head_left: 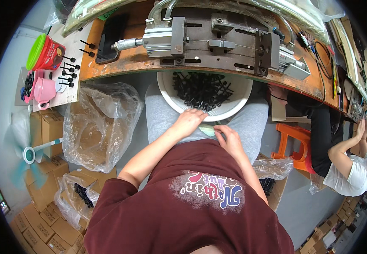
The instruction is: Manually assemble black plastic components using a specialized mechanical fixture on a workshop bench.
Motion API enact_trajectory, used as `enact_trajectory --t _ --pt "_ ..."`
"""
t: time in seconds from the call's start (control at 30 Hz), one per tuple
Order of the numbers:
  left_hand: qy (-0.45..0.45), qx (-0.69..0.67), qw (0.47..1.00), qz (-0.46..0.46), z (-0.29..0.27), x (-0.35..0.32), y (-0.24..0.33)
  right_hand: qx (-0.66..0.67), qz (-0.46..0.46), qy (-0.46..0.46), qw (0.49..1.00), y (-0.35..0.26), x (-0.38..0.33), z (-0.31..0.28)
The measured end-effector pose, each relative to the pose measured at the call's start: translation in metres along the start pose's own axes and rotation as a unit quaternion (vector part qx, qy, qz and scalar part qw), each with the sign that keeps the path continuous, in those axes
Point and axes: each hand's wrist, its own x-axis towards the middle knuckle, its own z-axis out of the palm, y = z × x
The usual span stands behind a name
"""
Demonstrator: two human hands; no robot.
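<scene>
My left hand [190, 119] lies at the near rim of the white basin [236, 107], its fingers bent over the edge; from out here I can't tell whether they grip anything. My right hand [230, 139] is just beside it, fingers curled close to a pale green piece [207, 130] at the waist, and I can't make out whether they are closed on that or only near it.

The black parts [200, 89], headed pieces with thin shafts, lie in a tangled heap inside the basin, which sits over the lap between the grey trouser legs [251, 127] and partly under the edge of the tabletop [126, 73]. Above it stands the metal fixture [219, 59]; neither hand touches it, and I can't see whether a part is loaded.

Judging progress, I'd say plenty is left if that heap is unworked stock, though it could equally be finished output. The loose black pieces [70, 80] to the left lie apart, near the red tub [52, 55] and pink cup [46, 89]; whether they are done, I can't say. Farther right, a co-worker [350, 175] works separately.
</scene>
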Motion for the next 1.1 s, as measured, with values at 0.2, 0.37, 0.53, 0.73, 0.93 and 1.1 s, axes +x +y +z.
enact_trajectory --t 0.2,0.37,0.53,0.73,0.93,1.1 --pt "-0.074 -0.071 0.995 0.005 0.007 -0.013 0.016 0.142 -0.001 0.077 0.987 -0.06 -0.009 -0.046" --pt "-0.043 -0.101 0.993 -0.037 -0.069 -0.018 0.048 0.166 -0.186 0.115 0.962 -0.119 0.003 -0.099" --pt "0.071 -0.207 0.974 -0.052 -0.168 -0.029 0.09 0.245 -0.321 0.107 0.908 -0.151 0.015 -0.138" --pt "0.211 -0.639 0.716 0.183 -0.276 0.002 0.15 0.238 -0.435 0.212 0.842 -0.209 0.027 -0.164" --pt "0.222 -0.803 0.505 0.224 -0.315 0.026 0.245 0.178 -0.439 0.177 0.863 -0.211 0.044 -0.172" --pt "0.131 -0.803 0.522 0.255 -0.336 0.032 0.217 0.238 -0.378 0.172 0.878 -0.197 0.054 -0.171"
